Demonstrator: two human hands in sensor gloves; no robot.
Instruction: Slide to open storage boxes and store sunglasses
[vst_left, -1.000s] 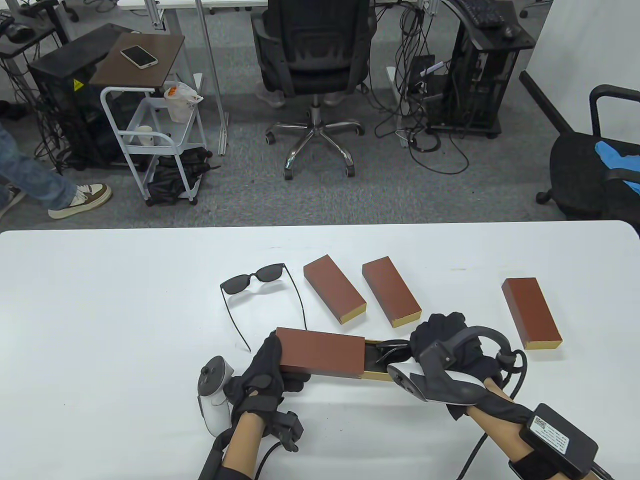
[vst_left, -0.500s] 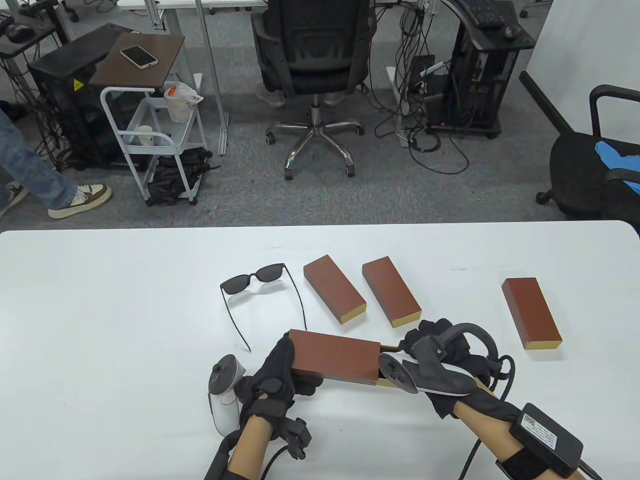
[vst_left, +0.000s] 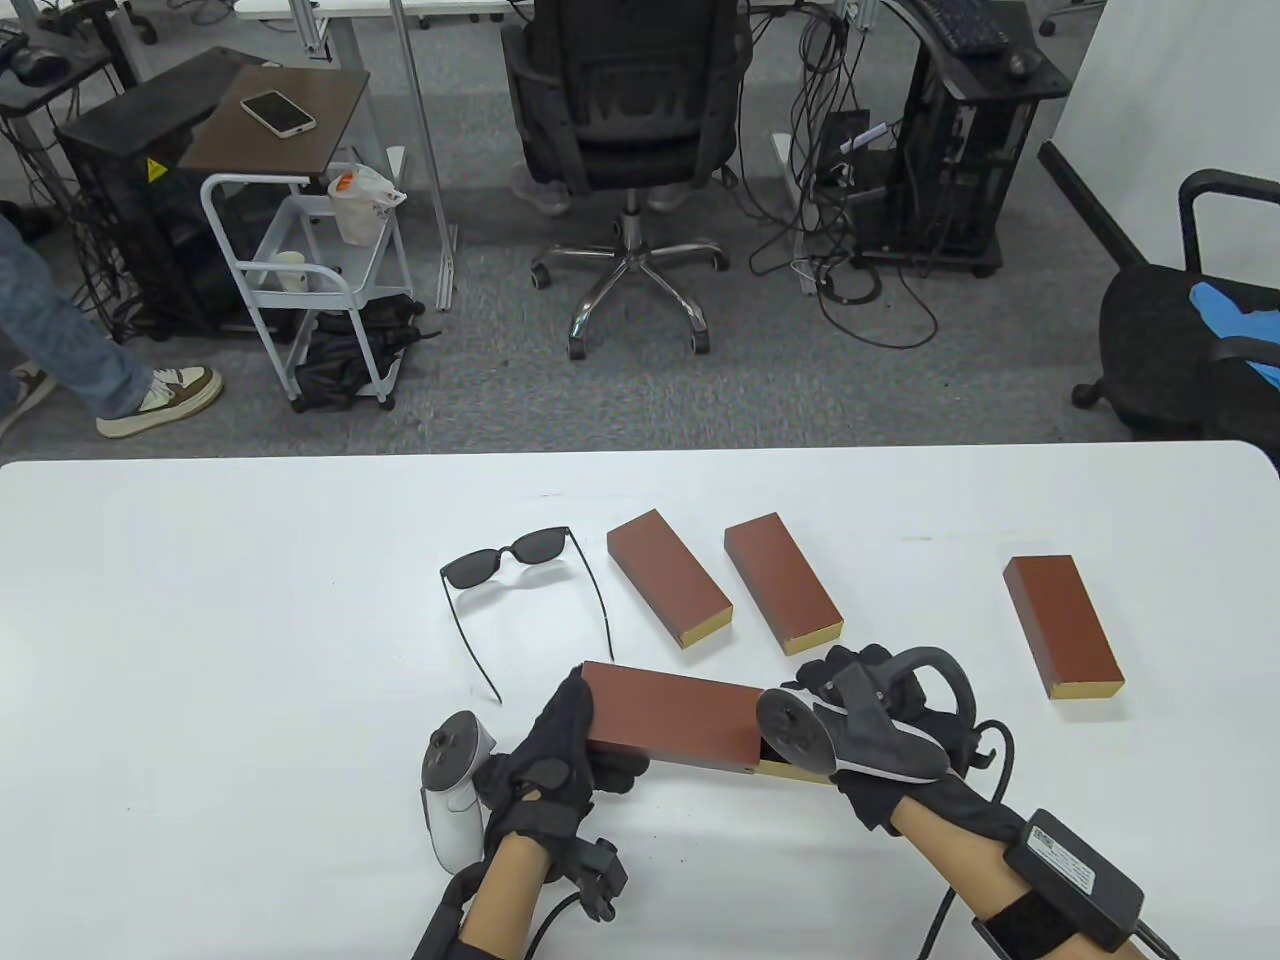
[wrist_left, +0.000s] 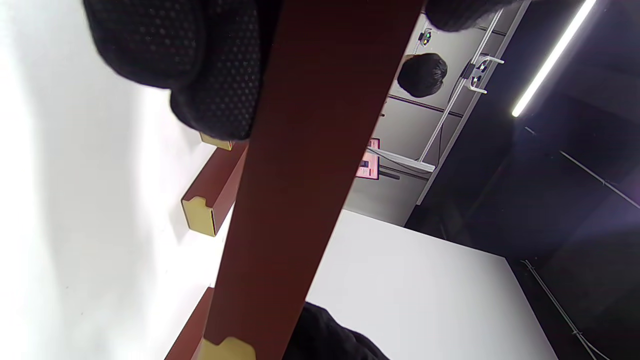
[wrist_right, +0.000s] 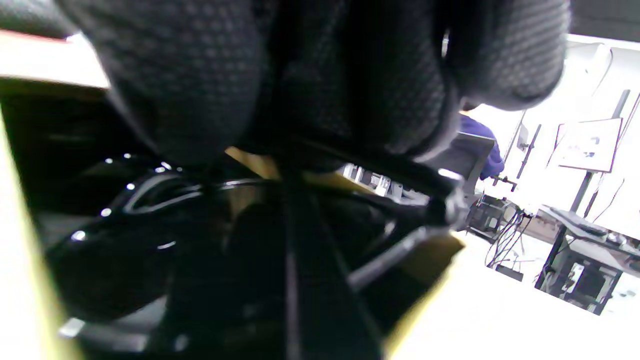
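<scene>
The left hand (vst_left: 555, 745) is gripping the sleeve of the box (vst_left: 672, 715) at the desk's (vst_left: 200, 650) six o'clock; its long axis is running nine to three; the right hand (vst_left: 875, 725), fingers curled on the gold tray (vst_left: 790, 770) holding dark glasses, is pressing from three o'clock; spare sunglasses (vst_left: 520, 580) are lying at eleven.

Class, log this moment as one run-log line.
left hand: holds box sleeve | right hand: at gold tray end | tray: nearly shut | loose sunglasses: on table
</scene>
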